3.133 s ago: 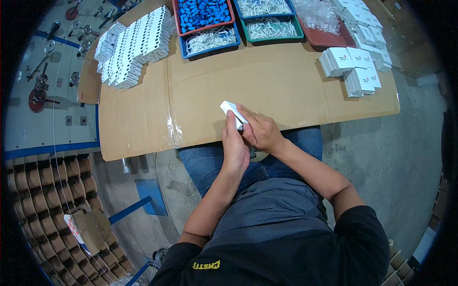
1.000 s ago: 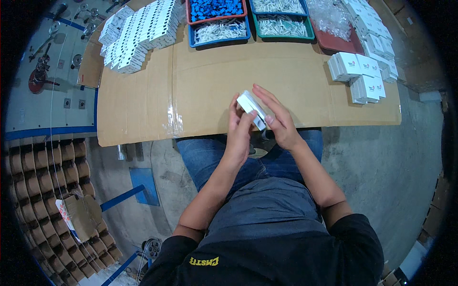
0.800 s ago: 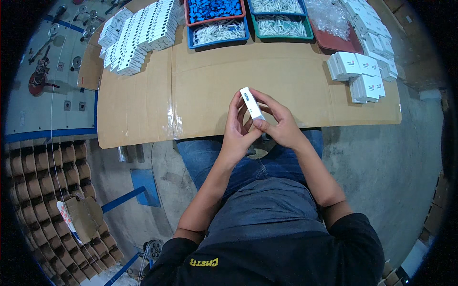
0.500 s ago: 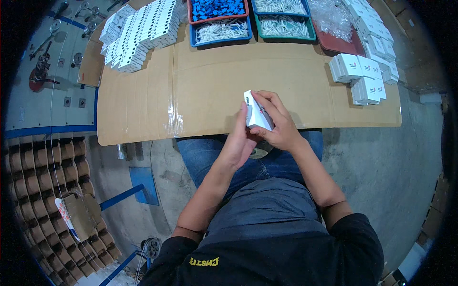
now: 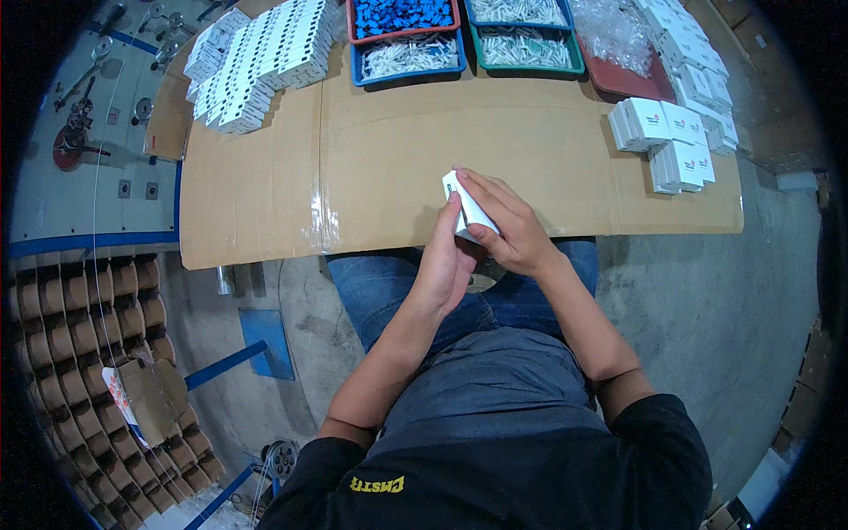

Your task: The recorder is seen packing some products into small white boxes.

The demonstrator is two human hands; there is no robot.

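Note:
Between my two hands, just over the table's near edge, is a small white carton (image 5: 472, 212) with dark print on one narrow side, tilted. My left hand (image 5: 447, 261) grips it from the left, thumb along its side. Over its right side and top my right hand (image 5: 517, 225) is wrapped, fingers reaching to the far end and thumb on the near end. The carton's underside and part of its right face are hidden by my hands. Cardboard (image 5: 397, 168) covers the table beneath and beyond them.
Rows of white cartons (image 5: 265, 66) stand at the back left. Trays hold blue pieces (image 5: 402, 16) and white plugs (image 5: 411, 57); a red tray (image 5: 632, 86) holds clear plastic bags (image 5: 614, 35). More white cartons (image 5: 676, 146) are stacked at right. A partitioned cardboard rack (image 5: 79, 327) is lower left.
The carton has turned slightly in my hands and shifted a little to the left. My right fingers and thumb have moved left with it and cover more of its face.

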